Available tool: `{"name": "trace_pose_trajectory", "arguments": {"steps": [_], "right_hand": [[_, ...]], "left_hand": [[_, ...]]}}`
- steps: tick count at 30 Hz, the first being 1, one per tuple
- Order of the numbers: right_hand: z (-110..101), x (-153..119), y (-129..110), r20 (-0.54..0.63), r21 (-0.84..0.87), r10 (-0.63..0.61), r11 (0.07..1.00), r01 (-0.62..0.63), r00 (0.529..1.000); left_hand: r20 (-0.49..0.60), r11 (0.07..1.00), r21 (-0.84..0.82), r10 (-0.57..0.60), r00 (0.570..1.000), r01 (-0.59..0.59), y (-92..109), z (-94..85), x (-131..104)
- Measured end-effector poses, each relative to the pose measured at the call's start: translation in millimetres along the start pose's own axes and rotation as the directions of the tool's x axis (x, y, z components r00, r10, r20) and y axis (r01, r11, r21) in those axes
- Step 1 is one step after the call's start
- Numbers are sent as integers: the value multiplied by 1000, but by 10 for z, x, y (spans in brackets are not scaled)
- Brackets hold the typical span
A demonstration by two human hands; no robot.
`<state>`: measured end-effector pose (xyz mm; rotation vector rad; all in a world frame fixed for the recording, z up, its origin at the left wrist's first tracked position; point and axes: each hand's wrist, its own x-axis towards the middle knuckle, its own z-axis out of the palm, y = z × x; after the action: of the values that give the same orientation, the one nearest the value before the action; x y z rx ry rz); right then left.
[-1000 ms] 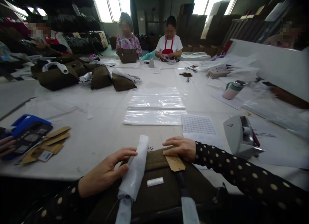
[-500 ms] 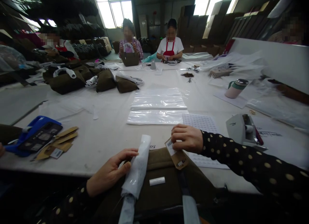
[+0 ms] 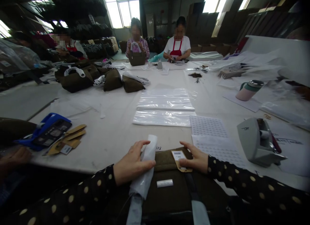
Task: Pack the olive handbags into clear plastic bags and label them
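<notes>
A dark olive bag (image 3: 167, 192) lies in front of me at the table edge. White plastic wrap (image 3: 146, 173) covers its left handle, and my left hand (image 3: 133, 163) rests over this wrap, thumb and index finger spread apart. A brown card hang tag (image 3: 177, 157) with a white barcode label lies against the bag's upper right. My right hand (image 3: 197, 157) is beside it, thumb on the tag and index finger stretched out; its other fingers are mostly hidden. Between the handles is a small silvery strip (image 3: 165, 183).
Clear plastic bags (image 3: 164, 117) lie beyond my bag, printed sheets (image 3: 213, 134) to their right. A grey tape dispenser (image 3: 256, 141) and a mug (image 3: 249, 90) stand right. At left are a blue device (image 3: 48, 131), brown tags (image 3: 75, 134) and a co-worker's hand (image 3: 16, 158). Co-workers sit opposite.
My right hand has gone from pinching the tag to spreading beside it, thumb on the tag. My left hand has moved further across the wrapped handle. The view has shifted slightly left.
</notes>
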<state>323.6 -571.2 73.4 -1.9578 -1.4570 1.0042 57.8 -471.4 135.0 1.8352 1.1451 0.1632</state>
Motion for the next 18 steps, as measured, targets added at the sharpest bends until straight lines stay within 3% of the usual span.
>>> {"name": "trace_pose_trajectory", "arguments": {"steps": [2, 4, 6, 8, 9, 11, 13, 14, 16, 18], "right_hand": [[96, -73, 148, -48, -3, 57, 998, -57, 997], [176, -166, 336, -63, 40, 155, 987, -152, 986], [235, -246, 482, -5, 116, 202, 973, -200, 979], [251, -254, 523, 83, 224, 181, 955, -195, 980], [234, -215, 501, 111, 275, 155, 944, -180, 982], [153, -38, 393, 101, 352, 97, 927, -127, 990], [42, 233, 268, -8, 384, -8, 923, 10, 1000], [-3, 376, 226, -78, 388, -81, 916, 105, 994], [-30, 605, 215, -185, 397, -217, 876, 275, 959], [50, 680, 312, -226, 421, -281, 835, 354, 933]], "left_hand": [[-30, 996, -23, -84, 996, 84, -59, 4, -42], [-10, 964, -154, -223, 975, 218, -157, 12, -146], [122, 866, -353, -331, 936, 353, -228, 31, -277], [249, 748, -507, -350, 903, 429, -236, 45, -365], [256, 717, -551, -342, 904, 427, -221, 41, -370], [140, 745, -582, -303, 943, 326, -187, 5, -278], [-85, 836, -540, -168, 982, 96, -199, -45, -68], [-193, 873, -486, -63, 979, -40, -235, -58, 57], [-349, 901, -341, 146, 926, -270, -372, -15, 279], [-428, 903, -217, 253, 868, -370, -581, 148, 382]]}}
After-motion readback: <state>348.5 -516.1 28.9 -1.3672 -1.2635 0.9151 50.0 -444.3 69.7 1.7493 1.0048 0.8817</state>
